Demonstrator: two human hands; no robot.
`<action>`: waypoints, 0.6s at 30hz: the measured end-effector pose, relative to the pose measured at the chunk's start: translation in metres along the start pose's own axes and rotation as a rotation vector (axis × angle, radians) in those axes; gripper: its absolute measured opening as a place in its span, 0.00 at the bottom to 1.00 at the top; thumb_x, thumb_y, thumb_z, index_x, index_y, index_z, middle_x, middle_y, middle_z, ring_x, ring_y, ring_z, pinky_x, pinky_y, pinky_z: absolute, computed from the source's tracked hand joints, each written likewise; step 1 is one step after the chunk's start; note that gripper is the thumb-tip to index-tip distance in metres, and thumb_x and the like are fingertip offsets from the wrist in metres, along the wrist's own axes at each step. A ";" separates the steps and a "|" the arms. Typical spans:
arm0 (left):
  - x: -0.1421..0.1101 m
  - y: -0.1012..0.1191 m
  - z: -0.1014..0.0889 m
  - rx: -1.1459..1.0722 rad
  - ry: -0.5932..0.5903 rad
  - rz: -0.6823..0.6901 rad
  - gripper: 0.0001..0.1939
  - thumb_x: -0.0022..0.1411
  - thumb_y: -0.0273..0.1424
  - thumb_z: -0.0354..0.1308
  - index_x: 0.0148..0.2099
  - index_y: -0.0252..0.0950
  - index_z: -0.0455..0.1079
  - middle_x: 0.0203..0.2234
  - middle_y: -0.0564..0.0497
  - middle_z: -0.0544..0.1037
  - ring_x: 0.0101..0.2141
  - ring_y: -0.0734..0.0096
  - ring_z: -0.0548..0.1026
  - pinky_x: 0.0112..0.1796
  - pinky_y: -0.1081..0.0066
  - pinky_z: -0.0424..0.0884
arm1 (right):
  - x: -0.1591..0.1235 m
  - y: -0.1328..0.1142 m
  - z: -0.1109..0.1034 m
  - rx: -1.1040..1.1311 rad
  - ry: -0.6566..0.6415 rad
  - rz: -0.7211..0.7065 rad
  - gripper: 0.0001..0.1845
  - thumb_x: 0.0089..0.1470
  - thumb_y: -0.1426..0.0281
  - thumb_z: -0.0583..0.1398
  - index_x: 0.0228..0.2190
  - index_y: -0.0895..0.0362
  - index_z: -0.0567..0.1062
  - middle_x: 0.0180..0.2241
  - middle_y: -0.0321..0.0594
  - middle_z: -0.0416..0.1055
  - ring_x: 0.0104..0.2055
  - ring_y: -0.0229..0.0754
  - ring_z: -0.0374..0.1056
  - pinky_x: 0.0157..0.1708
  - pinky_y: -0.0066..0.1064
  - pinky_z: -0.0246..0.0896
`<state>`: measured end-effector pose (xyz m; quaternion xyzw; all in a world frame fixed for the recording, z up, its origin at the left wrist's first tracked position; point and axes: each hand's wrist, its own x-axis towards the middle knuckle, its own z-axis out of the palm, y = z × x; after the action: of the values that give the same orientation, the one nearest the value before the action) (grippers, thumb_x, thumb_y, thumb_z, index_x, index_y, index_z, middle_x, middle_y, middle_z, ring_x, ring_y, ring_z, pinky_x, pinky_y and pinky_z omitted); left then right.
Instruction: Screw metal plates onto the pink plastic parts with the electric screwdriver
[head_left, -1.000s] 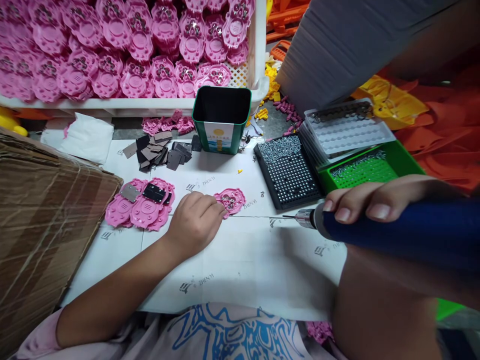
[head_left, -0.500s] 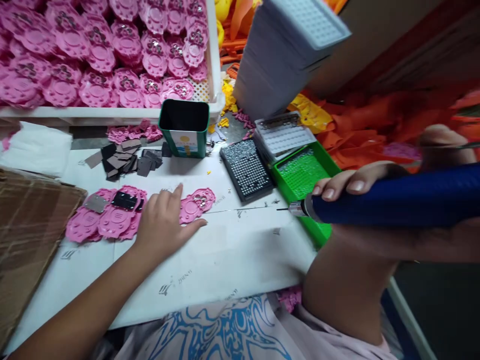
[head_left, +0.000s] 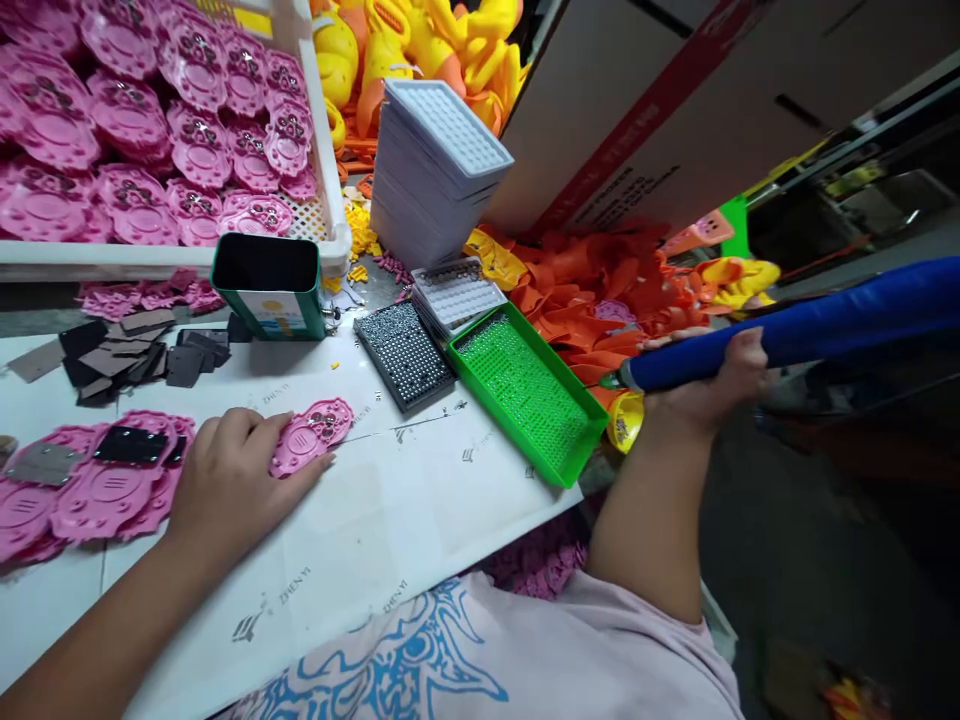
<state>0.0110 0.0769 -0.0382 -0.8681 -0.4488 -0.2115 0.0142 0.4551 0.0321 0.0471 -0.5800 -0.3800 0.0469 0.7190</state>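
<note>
My left hand [head_left: 236,470] rests on the white-covered table, its fingers curled at the near end of a pink plastic casing [head_left: 319,432] and its thumb along the lower edge. Small metal pieces show on that casing's far end. Left of the hand lie more pink casings [head_left: 112,500], with a black plate [head_left: 129,445] and a grey plate [head_left: 45,463] on top. Out to the right, my right hand [head_left: 731,375] is wrapped round a blue electric screwdriver [head_left: 817,320], held off the table with its tip pointing left. Part of its grip is hidden behind the tool.
A black screw tray [head_left: 409,360] and a green tray [head_left: 525,400] of screws lie mid-table. A dark green tin [head_left: 270,290] stands beside loose dark plates [head_left: 124,350]. Behind are a crate [head_left: 334,200] of pink casings, stacked white trays [head_left: 427,180] and orange plastic parts [head_left: 562,300].
The view has turned to the right. My right hand has carried the screwdriver farther right, past the green tray. My left hand's fingers are now more curled, close against the pink casing.
</note>
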 end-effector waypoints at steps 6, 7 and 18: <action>-0.003 0.003 -0.002 0.005 0.003 -0.027 0.21 0.60 0.46 0.58 0.45 0.34 0.74 0.32 0.42 0.70 0.32 0.54 0.68 0.35 0.58 0.69 | 0.023 0.021 -0.001 0.080 0.380 -0.025 0.11 0.54 0.77 0.51 0.25 0.51 0.66 0.15 0.23 0.66 0.12 0.34 0.64 0.18 0.29 0.61; -0.004 0.003 -0.003 0.001 0.010 -0.030 0.22 0.59 0.46 0.59 0.45 0.32 0.74 0.32 0.42 0.70 0.33 0.54 0.68 0.35 0.58 0.69 | 0.021 0.024 0.001 0.088 0.403 -0.010 0.14 0.55 0.78 0.50 0.24 0.51 0.68 0.14 0.24 0.65 0.13 0.35 0.64 0.18 0.30 0.61; -0.005 -0.006 -0.017 -0.051 0.074 -0.090 0.24 0.58 0.48 0.61 0.45 0.32 0.74 0.33 0.43 0.69 0.35 0.55 0.67 0.39 0.57 0.69 | 0.004 0.040 0.000 -0.044 0.195 0.009 0.19 0.53 0.82 0.54 0.33 0.47 0.77 0.37 0.26 0.78 0.40 0.32 0.76 0.32 0.29 0.67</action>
<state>-0.0021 0.0727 -0.0256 -0.8387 -0.4810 -0.2553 -0.0009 0.4730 0.0471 0.0145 -0.5991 -0.3062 -0.0149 0.7396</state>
